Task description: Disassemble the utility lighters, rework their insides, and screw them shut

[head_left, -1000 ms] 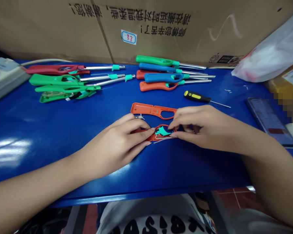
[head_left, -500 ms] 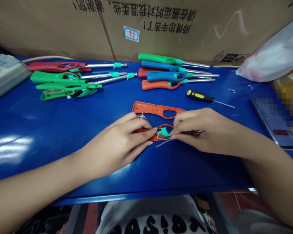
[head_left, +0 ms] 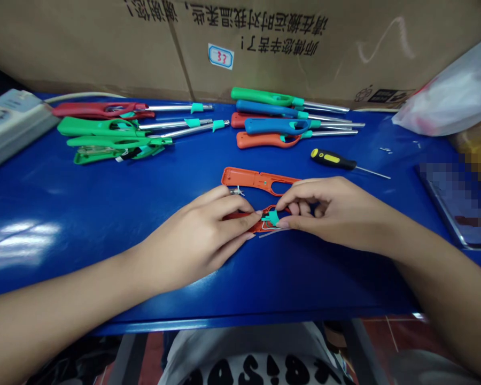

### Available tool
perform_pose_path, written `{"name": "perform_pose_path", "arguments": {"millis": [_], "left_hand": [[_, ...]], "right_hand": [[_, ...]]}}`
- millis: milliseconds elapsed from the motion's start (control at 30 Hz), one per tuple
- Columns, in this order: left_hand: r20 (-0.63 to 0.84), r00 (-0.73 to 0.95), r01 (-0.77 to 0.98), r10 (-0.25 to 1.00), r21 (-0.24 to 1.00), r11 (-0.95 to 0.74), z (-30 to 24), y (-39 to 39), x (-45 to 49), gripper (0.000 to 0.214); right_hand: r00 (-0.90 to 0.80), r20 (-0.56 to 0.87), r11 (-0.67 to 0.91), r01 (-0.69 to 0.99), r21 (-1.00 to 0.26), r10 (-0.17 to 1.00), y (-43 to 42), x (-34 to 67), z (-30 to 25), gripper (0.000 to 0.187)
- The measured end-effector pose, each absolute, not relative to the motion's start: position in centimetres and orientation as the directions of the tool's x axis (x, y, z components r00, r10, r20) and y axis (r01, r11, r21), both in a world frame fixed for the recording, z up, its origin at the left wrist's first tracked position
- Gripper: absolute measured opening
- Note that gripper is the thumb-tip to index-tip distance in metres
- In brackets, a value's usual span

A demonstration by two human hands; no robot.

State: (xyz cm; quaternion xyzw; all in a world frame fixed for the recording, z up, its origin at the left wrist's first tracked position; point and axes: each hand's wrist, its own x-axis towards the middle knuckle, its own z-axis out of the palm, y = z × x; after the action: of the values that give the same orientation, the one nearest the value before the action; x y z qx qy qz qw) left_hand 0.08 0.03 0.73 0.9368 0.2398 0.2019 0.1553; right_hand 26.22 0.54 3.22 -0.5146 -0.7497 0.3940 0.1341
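My left hand is closed on an orange lighter half-shell, holding it against the blue table; its left part is hidden under my fingers. A teal trigger sits in the shell, with a thin white wire beside it. My right hand pinches at this trigger with thumb and index finger. The other orange half-shell lies just beyond, inner side up. A small metal part shows behind my left fingers. A thin clear tube lies along the shell's near edge.
Several assembled lighters lie at the back; several opened lighters lie at the left. A screwdriver rests to the right, near a phone-like dark slab. A cardboard box stands behind; a white plastic bag is at the right.
My right hand has shifted slightly left, its fingertips now at the teal trigger's upper and lower edges. My left hand still holds the shell. The whole view has shifted a little.
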Motion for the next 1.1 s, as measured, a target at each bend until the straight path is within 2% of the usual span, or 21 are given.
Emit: {"name": "perform_pose_path", "arguments": {"millis": [267,467,633,767,933,1100], "left_hand": [[0.298,0.791,0.407,0.534,0.396,-0.823,0.7,-0.2,0.1,0.030],[0.246,0.781,0.414,0.574,0.483,-0.771,0.9,-0.4,0.2,0.028],[0.252,0.789,0.403,0.561,0.478,-0.781,0.9,-0.6,0.2,0.027],[0.239,0.800,0.413,0.551,0.448,-0.793,0.9,-0.5,0.1,0.029],[0.211,0.810,0.434,0.547,0.411,-0.801,0.9,-0.4,0.1,0.039],[0.178,0.830,0.437,0.528,0.380,-0.816,1.0,-0.5,0.2,0.042]], "right_hand": [[-0.506,-0.060,0.329,0.641,-0.694,0.860,-0.2,26.2,3.3,0.014],[-0.629,-0.003,0.459,0.570,-0.682,0.777,-0.2,26.1,3.7,0.016],[-0.517,-0.060,0.358,0.668,-0.652,0.854,-0.4,25.8,3.6,0.009],[-0.465,-0.074,0.327,0.717,-0.615,0.882,-0.5,25.9,3.3,0.017],[-0.366,-0.063,0.236,0.712,-0.661,0.929,0.1,26.5,3.9,0.018],[-0.462,-0.143,0.294,0.743,-0.601,0.875,0.7,27.3,4.1,0.021]]}}
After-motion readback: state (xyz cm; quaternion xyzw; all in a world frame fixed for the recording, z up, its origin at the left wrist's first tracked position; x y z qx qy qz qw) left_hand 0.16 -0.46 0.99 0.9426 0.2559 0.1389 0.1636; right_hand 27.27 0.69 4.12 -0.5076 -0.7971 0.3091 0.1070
